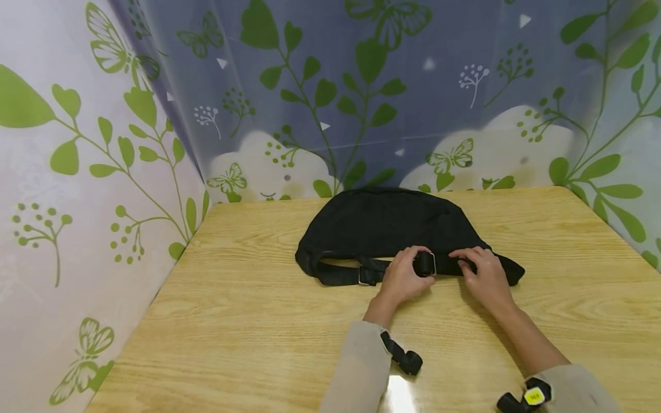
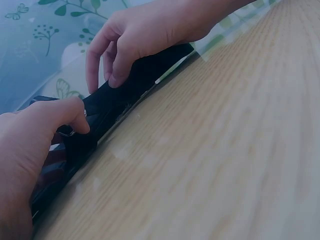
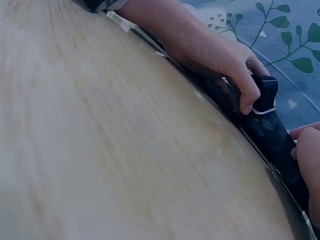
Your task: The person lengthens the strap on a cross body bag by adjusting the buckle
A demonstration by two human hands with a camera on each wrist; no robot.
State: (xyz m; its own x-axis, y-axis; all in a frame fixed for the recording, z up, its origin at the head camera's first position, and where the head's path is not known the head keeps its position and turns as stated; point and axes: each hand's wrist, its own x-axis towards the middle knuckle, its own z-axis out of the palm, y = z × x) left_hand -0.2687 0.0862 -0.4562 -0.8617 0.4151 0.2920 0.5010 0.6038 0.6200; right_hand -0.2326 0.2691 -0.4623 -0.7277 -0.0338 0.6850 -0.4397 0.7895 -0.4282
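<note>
A black, crescent-shaped fabric bag (image 1: 387, 221) lies on the wooden table with its strap (image 1: 338, 276) along the near side. The left hand (image 1: 404, 278) grips the strap beside a metal slider buckle (image 1: 434, 264), thumb in front and fingers behind. A loop of webbing (image 3: 265, 89) stands up at that buckle. To its right, the right hand (image 1: 485, 278) has its thumb and index finger on the wide part of the strap (image 3: 275, 132). In the left wrist view the right hand (image 2: 145, 37) reaches down onto the strap from above, fingers bent.
A second metal buckle (image 1: 365, 276) sits on the strap left of the hands. The wooden table (image 1: 232, 338) reaches back to a patterned curtain (image 1: 310, 74), close behind the bag. Another curtain side (image 1: 88, 172) borders the table's left edge. Black wrist straps (image 1: 405, 357) hang at the sleeves.
</note>
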